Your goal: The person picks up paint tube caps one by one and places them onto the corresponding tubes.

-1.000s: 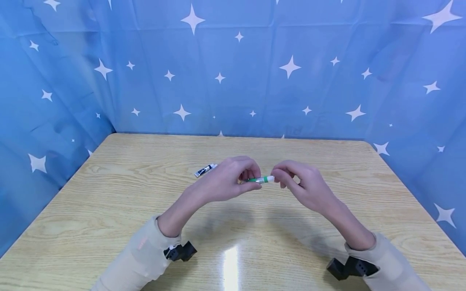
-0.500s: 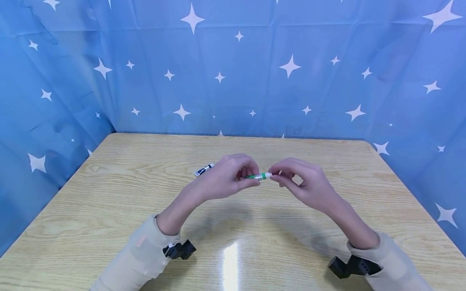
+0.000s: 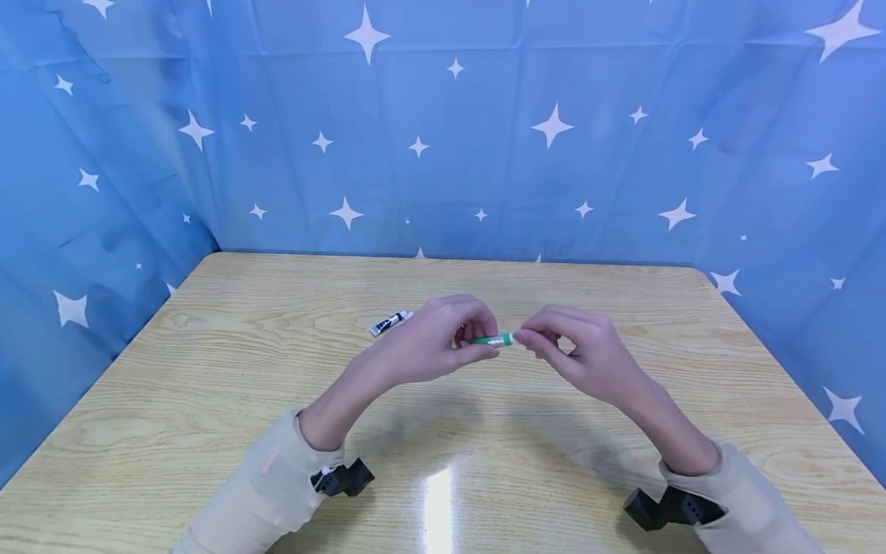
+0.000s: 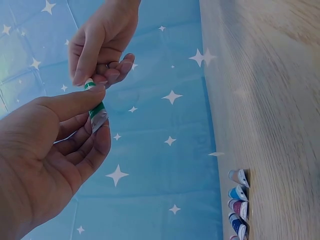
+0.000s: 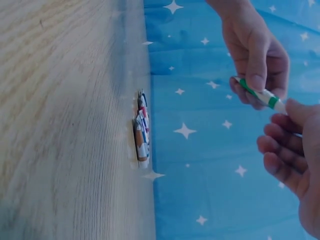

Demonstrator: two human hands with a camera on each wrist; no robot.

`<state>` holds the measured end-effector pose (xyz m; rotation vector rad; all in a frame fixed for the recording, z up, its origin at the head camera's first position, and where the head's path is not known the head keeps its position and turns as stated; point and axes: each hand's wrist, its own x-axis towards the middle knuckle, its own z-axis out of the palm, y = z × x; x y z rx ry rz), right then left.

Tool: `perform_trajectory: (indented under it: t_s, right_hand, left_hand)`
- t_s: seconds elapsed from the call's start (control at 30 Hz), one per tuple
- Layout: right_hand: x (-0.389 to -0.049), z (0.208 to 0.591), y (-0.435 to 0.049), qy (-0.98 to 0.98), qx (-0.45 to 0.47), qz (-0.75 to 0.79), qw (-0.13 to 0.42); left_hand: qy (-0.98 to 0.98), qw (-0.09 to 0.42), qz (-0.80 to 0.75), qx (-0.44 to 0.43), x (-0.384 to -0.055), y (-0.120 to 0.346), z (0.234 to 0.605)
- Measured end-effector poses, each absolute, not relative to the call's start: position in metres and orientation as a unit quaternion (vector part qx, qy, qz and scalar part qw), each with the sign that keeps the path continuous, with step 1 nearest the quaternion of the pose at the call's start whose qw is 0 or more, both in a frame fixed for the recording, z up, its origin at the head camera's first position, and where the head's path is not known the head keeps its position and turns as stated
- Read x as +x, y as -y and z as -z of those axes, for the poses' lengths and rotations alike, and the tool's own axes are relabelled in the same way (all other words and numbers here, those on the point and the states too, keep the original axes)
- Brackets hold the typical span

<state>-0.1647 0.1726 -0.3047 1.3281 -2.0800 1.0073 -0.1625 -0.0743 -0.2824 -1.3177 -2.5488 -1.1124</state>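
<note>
A small green-and-white paint tube (image 3: 498, 341) is held level above the table between both hands. My left hand (image 3: 438, 342) pinches its body between thumb and fingers, and the flat silver end shows below the thumb in the left wrist view. At the tube's other end, the thumb and forefinger of my right hand (image 3: 583, 355) pinch the white cap (image 5: 280, 106), mostly covering it in the head view. The other fingers of the right hand are loosely curled in the right wrist view.
Several paint tubes lie side by side on the wooden table (image 3: 228, 369); a dark blue one (image 3: 389, 323) shows behind my left forearm, which hides others. In the left wrist view a light blue tube (image 4: 238, 193) is among them. A blue star-patterned cloth (image 3: 484, 177) stands behind the table.
Both hands shifted slightly left, then back right, with the tube. The white cap, plainly visible a second ago, is now mostly covered by the right fingertips.
</note>
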Motion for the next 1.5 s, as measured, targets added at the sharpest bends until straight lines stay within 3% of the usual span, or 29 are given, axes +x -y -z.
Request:
perform_trajectory:
  t_s: [0.83, 1.5]
  right_hand:
    - [-0.1637, 0.3067, -0.1750, 0.771, 0.456, -0.387, 0.220]
    - [-0.1649, 0.2993, -0.1715, 0.723, 0.517, -0.368, 0.272]
  left_hand:
    - [0.826, 0.054, 0.352, -0.437, -0.1600, 0.0729, 0.2804]
    - [0.812, 0.047, 0.372, -0.446, -0.1645, 0.0759, 0.2813]
